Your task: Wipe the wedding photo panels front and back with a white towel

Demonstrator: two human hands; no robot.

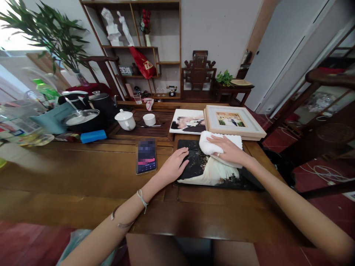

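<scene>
A dark photo panel (194, 170) with a pale gown pictured on it lies flat on the wooden table in front of me. My right hand (226, 149) presses a folded white towel (207, 143) onto its upper right part, fingers laid over the cloth. On the panel's left edge rests my left hand (176, 162), its fingers stretched out and holding nothing. Just left of that hand lies a phone (146, 157) with its screen lit.
Behind the panel lie another photo print (187, 127) and a pale wooden picture frame (235, 131). A white lidded teapot (125, 120), a white cup (149, 119), a blue box (93, 136) and a black kettle (102, 105) stand to the left.
</scene>
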